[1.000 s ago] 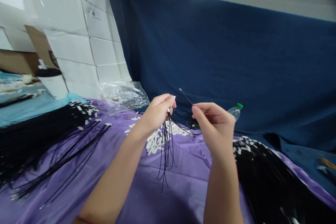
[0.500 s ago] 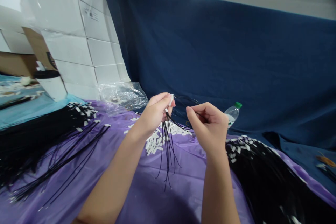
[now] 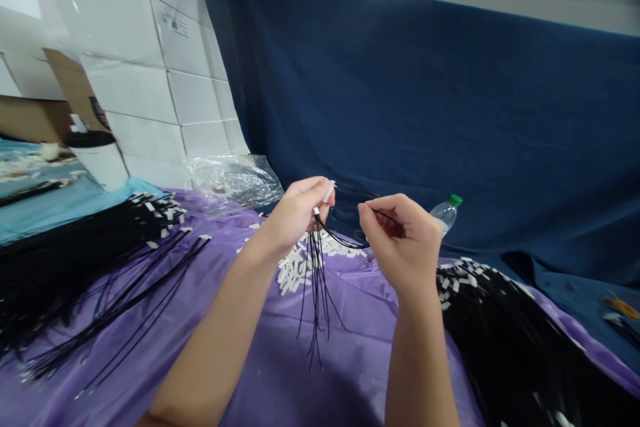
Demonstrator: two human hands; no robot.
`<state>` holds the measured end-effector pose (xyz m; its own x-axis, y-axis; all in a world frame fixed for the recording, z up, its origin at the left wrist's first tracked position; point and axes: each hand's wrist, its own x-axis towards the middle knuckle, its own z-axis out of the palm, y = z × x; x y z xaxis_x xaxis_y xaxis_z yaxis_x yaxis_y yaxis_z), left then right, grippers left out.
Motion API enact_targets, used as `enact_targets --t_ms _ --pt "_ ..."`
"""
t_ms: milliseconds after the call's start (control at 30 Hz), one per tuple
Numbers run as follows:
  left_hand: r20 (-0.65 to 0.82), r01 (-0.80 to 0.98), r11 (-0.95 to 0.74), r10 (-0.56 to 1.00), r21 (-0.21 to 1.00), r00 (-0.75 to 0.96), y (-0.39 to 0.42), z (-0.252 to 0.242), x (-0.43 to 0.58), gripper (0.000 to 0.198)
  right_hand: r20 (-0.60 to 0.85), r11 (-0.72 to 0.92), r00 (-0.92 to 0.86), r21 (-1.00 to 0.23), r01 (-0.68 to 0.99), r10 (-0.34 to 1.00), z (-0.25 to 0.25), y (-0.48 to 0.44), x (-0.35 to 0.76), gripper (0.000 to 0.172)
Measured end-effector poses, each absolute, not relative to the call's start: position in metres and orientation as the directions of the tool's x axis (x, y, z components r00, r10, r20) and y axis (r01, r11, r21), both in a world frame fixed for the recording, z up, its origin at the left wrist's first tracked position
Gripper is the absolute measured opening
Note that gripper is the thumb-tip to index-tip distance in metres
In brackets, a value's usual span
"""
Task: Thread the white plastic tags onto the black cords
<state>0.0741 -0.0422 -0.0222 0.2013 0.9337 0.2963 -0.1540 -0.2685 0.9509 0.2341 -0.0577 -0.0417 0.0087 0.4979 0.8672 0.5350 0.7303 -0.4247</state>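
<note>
My left hand (image 3: 300, 210) is closed, pinching a small white connector (image 3: 330, 191) between thumb and fingers. Thin black wires (image 3: 317, 280) hang down in a loose bunch below that hand, and a second white connector (image 3: 316, 211) shows at its palm side. To the right, my right hand (image 3: 400, 230) is closed in a pinch on black wires (image 3: 345, 240) that curve across from the left hand. Their ends inside the right fingers are partly hidden. Beneath both hands, a pile of white connectors (image 3: 295, 270) lies on the purple cloth (image 3: 280, 360).
Bundles of black wires with white ends lie at left (image 3: 90, 240) and right (image 3: 515, 340). A green-capped bottle (image 3: 447, 212) stands behind my right hand. Clear plastic (image 3: 237, 180), a white cup (image 3: 100, 160), white boxes (image 3: 130, 87) and a blue curtain (image 3: 425, 100) are further back.
My right hand has moved slightly right, away from the left hand. The hanging wires have swung a little; both hands keep their grip.
</note>
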Motion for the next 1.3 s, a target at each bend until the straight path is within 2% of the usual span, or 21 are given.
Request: enact_targets --t_ms 100,267,567,833,933,1033,1067,1133,1200,1233,1300 --pt "0.34 -0.055 -0.336 0.919 0.94 0.2 -0.043 -0.022 0.072 0.032 0.887 0.721 0.041 -0.4 0.566 0.46 -0.043 -0.057 0.234 0.008" --pt "0.39 0.046 -0.407 0.897 0.912 0.208 -0.042 -0.024 0.07 0.033 0.912 0.741 -0.001 -0.332 0.584 0.41 -0.039 -0.06 0.233 0.009" --pt "0.314 -0.055 -0.31 0.917 0.949 0.247 -0.046 -0.022 0.077 0.032 0.954 0.75 -0.023 -0.22 0.623 0.299 -0.042 -0.053 0.221 0.009" --pt "0.31 -0.119 -0.287 0.91 0.95 0.275 -0.045 -0.022 0.074 0.031 0.96 0.792 -0.016 -0.22 0.569 0.278 -0.047 -0.046 0.216 0.01" --pt "0.276 -0.141 -0.249 0.931 0.958 0.237 -0.044 -0.02 0.072 0.029 0.978 0.751 0.003 -0.163 0.64 0.21 -0.044 -0.05 0.217 0.006" --pt "0.256 -0.197 -0.227 0.957 0.954 0.139 -0.041 -0.02 0.071 0.027 0.991 0.685 0.061 -0.124 0.718 0.116 -0.038 -0.063 0.221 0.013" --pt "0.256 -0.22 -0.229 0.961 0.948 0.103 -0.039 -0.021 0.07 0.027 0.986 0.69 0.064 -0.153 0.708 0.153 -0.036 -0.069 0.223 0.012" --pt "0.254 -0.265 -0.236 0.967 0.935 0.036 -0.037 -0.022 0.069 0.025 0.925 0.729 -0.021 -0.285 0.622 0.379 -0.032 -0.081 0.225 0.006" --pt "0.249 -0.299 -0.244 0.968 0.923 -0.02 -0.035 -0.023 0.069 0.025 0.749 0.721 -0.218 -0.448 0.529 0.626 -0.029 -0.087 0.225 0.009" --pt "0.244 -0.311 -0.245 0.969 0.919 -0.042 -0.035 -0.023 0.069 0.025 0.646 0.696 -0.31 -0.51 0.506 0.698 -0.029 -0.089 0.225 0.011" --pt "0.236 -0.325 -0.247 0.969 0.913 -0.072 -0.034 -0.022 0.069 0.026 0.506 0.651 -0.41 -0.568 0.503 0.759 -0.03 -0.087 0.222 0.014"
